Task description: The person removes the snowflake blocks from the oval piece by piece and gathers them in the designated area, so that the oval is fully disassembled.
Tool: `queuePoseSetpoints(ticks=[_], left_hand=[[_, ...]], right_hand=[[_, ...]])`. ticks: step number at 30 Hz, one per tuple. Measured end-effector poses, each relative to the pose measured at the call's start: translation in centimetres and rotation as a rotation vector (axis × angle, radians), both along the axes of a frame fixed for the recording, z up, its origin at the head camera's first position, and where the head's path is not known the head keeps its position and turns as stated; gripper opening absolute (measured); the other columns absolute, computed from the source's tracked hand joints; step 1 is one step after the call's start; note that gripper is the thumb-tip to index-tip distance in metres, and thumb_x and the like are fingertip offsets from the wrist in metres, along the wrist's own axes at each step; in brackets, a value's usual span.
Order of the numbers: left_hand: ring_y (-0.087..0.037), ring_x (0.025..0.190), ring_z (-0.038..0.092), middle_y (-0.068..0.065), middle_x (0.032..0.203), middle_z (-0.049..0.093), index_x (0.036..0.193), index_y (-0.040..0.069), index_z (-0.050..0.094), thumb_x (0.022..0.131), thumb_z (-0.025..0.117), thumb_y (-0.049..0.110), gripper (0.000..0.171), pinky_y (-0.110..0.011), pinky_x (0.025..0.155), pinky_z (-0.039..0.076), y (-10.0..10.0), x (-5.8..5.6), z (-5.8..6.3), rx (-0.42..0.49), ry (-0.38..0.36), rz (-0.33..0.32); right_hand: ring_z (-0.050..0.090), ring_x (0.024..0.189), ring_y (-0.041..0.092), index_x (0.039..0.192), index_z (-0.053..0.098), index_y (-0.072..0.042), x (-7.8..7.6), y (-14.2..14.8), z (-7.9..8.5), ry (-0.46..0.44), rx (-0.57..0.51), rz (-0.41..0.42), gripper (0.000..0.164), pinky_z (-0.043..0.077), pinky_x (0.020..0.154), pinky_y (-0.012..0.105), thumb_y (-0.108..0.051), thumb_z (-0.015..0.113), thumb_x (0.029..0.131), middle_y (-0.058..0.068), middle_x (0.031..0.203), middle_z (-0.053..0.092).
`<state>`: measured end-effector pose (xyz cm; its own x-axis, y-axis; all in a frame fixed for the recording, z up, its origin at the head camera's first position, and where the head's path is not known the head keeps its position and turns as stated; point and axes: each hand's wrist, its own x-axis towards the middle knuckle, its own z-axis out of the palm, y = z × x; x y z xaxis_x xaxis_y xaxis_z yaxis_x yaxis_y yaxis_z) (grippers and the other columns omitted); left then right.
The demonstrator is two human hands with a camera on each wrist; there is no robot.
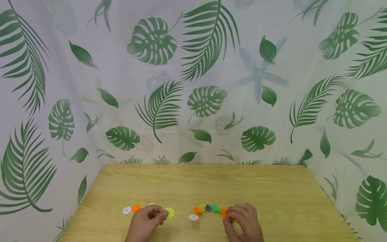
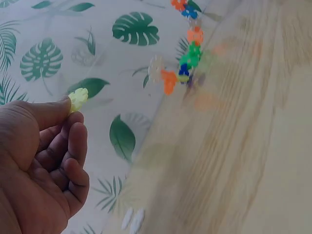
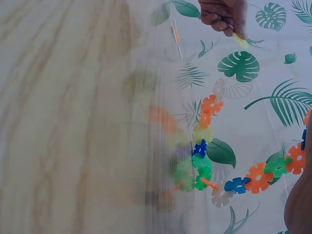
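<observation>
Between thumb and index finger, my left hand (image 1: 145, 222) pinches a yellow notched snowflake disc (image 1: 170, 213); the same disc (image 2: 79, 99) shows at the fingertips in the left wrist view. To its right, my right hand (image 1: 244, 222) grips one end of a chain of linked snowflake discs (image 1: 214, 208). White, orange, yellow, blue and green discs make up this chain (image 2: 190, 58), which curves through the right wrist view as well. A white disc (image 1: 194, 217) forms its free end, apart from the yellow disc. Fingers hide part of the chain's held end.
Loose on the wooden table (image 1: 193, 181), left of the chain, lie a white disc (image 1: 126, 210), an orange disc (image 1: 136, 208) and another white disc (image 1: 152, 204) partly behind my left hand. A leaf-printed cloth (image 1: 211, 141) hangs behind the table and at both sides.
</observation>
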<state>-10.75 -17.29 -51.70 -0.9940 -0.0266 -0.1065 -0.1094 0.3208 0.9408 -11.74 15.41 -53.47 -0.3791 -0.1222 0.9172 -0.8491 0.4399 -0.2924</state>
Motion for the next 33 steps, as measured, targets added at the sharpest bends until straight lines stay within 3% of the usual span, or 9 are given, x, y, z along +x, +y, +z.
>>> queuePoseSetpoints(ticks=[8, 16, 24, 33], left_hand=[[-0.020, 0.080, 0.067, -0.003, 0.086, 0.073, 0.100, 0.009, 0.076, 0.097, 0.075, 0.026, 0.017, -0.032, 0.068, 0.055, -3.1, 0.7, -1.6, -0.092, -0.041, 0.075], [-0.013, 0.078, 0.063, 0.005, 0.083, 0.071, 0.095, 0.014, 0.077, 0.096, 0.075, 0.025, 0.011, -0.031, 0.068, 0.051, -5.4, 0.6, -2.6, -0.295, 0.003, 0.138], [-0.012, 0.076, 0.063, 0.006, 0.082, 0.070, 0.092, 0.013, 0.077, 0.096, 0.074, 0.022, 0.009, -0.040, 0.074, 0.054, -7.0, 0.3, -3.2, -0.479, -0.011, 0.142], [-0.012, 0.075, 0.062, 0.006, 0.082, 0.069, 0.095, 0.010, 0.077, 0.096, 0.074, 0.023, 0.013, -0.042, 0.074, 0.054, -8.0, -0.4, -4.4, -0.536, -0.092, 0.114]], right_hand=[[0.058, 0.089, 0.017, 0.088, 0.072, -0.015, 0.1, 0.3, 0.0, -0.037, 0.014, -0.014, 0.017, 0.032, 0.095, 0.028, -0.027, 0.070, 0.100, -0.003, 0.096, 0.071], [0.058, 0.090, 0.018, 0.088, 0.073, -0.016, 0.0, 0.3, 0.2, -0.028, 0.013, 0.000, 0.017, 0.032, 0.096, 0.028, -0.027, 0.069, 0.101, -0.003, 0.095, 0.071], [0.058, 0.089, 0.018, 0.087, 0.073, -0.015, 0.0, 0.2, 0.3, -0.020, 0.020, 0.006, 0.017, 0.032, 0.096, 0.028, -0.026, 0.069, 0.100, 0.001, 0.092, 0.072], [0.057, 0.088, 0.018, 0.087, 0.072, -0.015, -0.2, 0.0, 0.1, 0.002, 0.019, 0.026, 0.017, 0.032, 0.095, 0.029, -0.024, 0.070, 0.100, 0.002, 0.092, 0.072]])
